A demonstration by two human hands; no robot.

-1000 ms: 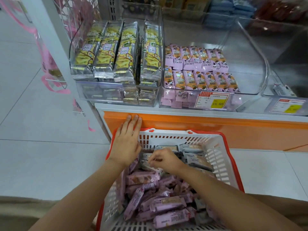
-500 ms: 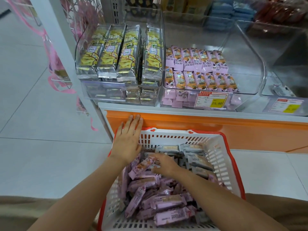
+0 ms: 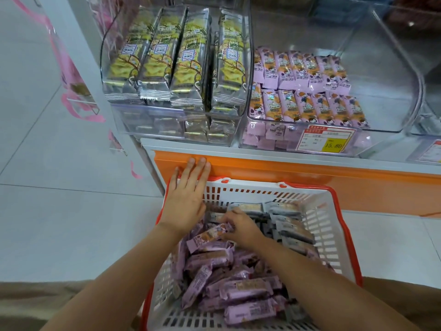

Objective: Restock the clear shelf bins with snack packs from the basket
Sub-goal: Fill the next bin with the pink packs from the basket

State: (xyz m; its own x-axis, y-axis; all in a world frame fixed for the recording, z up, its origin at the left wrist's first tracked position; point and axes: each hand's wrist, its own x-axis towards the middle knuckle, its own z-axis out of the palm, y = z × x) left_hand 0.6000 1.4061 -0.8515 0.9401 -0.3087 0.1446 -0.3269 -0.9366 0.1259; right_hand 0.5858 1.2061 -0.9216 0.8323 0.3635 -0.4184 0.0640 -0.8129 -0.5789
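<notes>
While the left hand (image 3: 185, 201) rests spread flat on the basket (image 3: 334, 225) rim, the right hand (image 3: 241, 226) pinches a purple snack pack (image 3: 207, 236)

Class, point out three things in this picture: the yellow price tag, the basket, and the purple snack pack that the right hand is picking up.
price tag (image 3: 328, 140), head view: middle of the label.
basket (image 3: 257, 190), head view: white far wall.
purple snack pack (image 3: 207, 236), head view: middle of the wrapper.
right hand (image 3: 241, 226), head view: back of the hand.
</notes>
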